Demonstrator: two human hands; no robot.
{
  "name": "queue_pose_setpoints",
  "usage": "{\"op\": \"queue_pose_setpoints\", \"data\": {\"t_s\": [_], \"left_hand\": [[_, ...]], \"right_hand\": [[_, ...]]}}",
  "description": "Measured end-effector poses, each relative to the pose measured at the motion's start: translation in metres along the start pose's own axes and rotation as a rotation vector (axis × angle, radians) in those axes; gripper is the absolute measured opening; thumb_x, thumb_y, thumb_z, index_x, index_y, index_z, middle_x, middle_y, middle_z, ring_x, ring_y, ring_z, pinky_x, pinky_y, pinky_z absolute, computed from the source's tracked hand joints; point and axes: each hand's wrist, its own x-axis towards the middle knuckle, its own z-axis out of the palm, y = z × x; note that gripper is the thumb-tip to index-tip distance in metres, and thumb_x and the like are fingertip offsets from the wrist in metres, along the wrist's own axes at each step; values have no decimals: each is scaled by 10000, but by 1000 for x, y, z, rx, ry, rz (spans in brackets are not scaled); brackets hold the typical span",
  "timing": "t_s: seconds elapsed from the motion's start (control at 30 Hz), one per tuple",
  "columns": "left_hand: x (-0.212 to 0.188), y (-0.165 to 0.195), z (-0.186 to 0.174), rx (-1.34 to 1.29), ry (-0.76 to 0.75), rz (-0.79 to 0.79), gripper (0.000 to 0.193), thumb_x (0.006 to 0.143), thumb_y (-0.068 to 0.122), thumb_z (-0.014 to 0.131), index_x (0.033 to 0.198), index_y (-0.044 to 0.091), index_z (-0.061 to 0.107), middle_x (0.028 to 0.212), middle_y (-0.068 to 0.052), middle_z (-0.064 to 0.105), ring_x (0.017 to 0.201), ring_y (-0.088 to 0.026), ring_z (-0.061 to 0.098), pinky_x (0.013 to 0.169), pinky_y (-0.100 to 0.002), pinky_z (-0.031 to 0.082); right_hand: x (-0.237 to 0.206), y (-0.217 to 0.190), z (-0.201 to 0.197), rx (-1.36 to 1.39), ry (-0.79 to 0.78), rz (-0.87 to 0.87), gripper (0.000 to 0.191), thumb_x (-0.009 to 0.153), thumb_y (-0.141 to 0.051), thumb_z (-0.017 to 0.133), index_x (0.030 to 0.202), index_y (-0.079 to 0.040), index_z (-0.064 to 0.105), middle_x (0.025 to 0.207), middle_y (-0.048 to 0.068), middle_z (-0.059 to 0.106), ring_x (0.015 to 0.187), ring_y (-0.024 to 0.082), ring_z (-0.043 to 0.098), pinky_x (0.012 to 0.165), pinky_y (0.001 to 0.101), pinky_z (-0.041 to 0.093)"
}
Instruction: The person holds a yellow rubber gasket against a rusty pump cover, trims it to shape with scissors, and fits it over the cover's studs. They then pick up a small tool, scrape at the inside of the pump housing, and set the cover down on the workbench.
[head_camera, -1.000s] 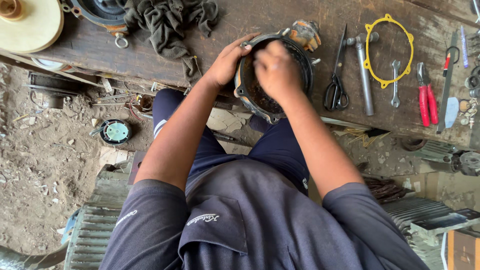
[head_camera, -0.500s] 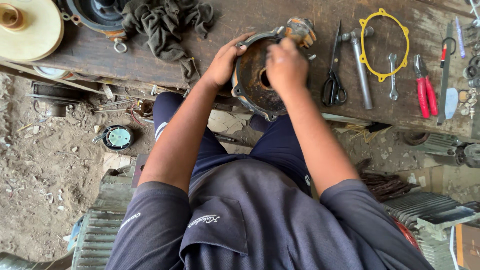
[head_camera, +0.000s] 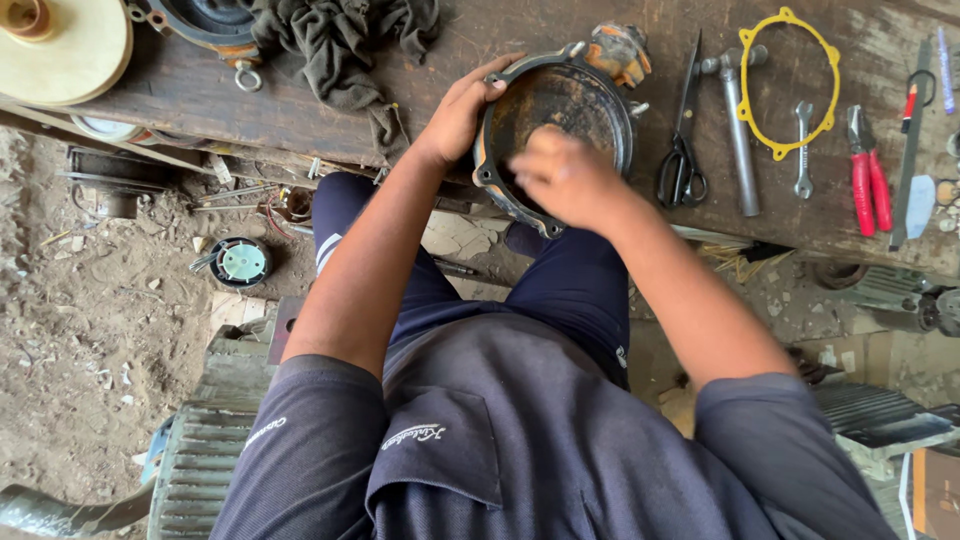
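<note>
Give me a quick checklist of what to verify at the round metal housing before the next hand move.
1. Left hand grips the rim of the round metal housing: ok.
2. Right hand at the housing's opening: ok, though blurred.
3. Housing supported on the wooden bench: cannot tell; it overhangs the edge, tilted.
4. Scissors clear of both hands: ok.
5. Anything held in the right hand: cannot tell.

Rusty matt metal housing (head_camera: 556, 110) on a rough, worn wooden bench (head_camera: 300, 100) beside a crumpled cloth rag (head_camera: 340, 40).
</note>
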Motion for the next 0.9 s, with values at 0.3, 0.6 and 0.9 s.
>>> {"op": "queue_pose_setpoints", "data": {"t_s": [0.3,0.6,0.9], "left_hand": [[0,1,3,13,-40,27,552,1006,211,481,1510,-14,491,1415,-168,621,1274,-214,602,1125,-329,470],[0,-1,5,52,-21,49,532,1011,215,487,1495,-3,513,1389,-170,649,1263,-220,626,1123,-332,490],[3,-6,5,-5,-37,62,534,1018,209,488,1503,-17,495,1394,-178,644,1272,-225,632,1127,-332,496]], "right_hand": [[-11,5,-13,97,157,248,175,945,-117,726,1113,-101,771,1057,117,631,942,328,685,805,453,558],[-7,8,0,25,137,170,99,936,-86,753,1026,-47,761,1043,125,634,916,314,701,792,421,581],[-8,7,1,-16,195,187,92,968,-46,724,1046,-12,758,1061,133,637,921,302,691,815,418,583]]}}
